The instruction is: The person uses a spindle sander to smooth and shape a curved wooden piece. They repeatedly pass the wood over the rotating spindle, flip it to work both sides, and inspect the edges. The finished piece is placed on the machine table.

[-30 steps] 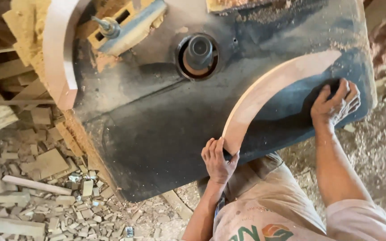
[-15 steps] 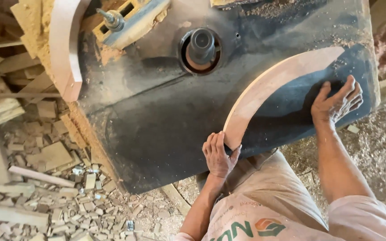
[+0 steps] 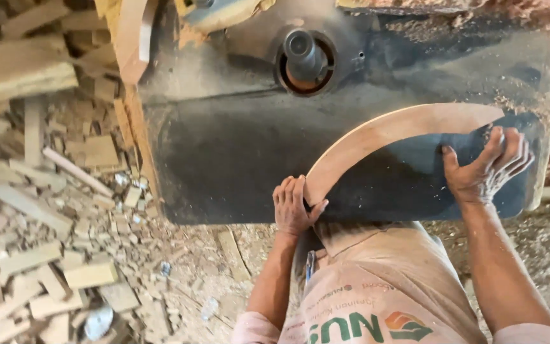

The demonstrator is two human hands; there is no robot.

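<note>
**Bare hands on a curved board, spindle close by**

The curved board (image 3: pixel 389 137) lies flat on the dark table (image 3: pixel 237 159), arching between both hands. The left hand (image 3: pixel 293 207) wraps its near end, fingers closed over the top and thumb pinching the edge. The right hand (image 3: pixel 485 169) sits just below the far tip, fingers spread and pressing down on the table and the board's rim.

Up and away from the left hand, the spindle (image 3: pixel 303 54) stands bare in its hole, no guard in sight. If the wood catches there, I'd guess it kicks back and drags the fingers in. Sawdust (image 3: pixel 529 95) beyond the right hand could let that palm slip. Offcuts (image 3: pixel 52 255) litter the floor left of the left hand, poor footing.
</note>
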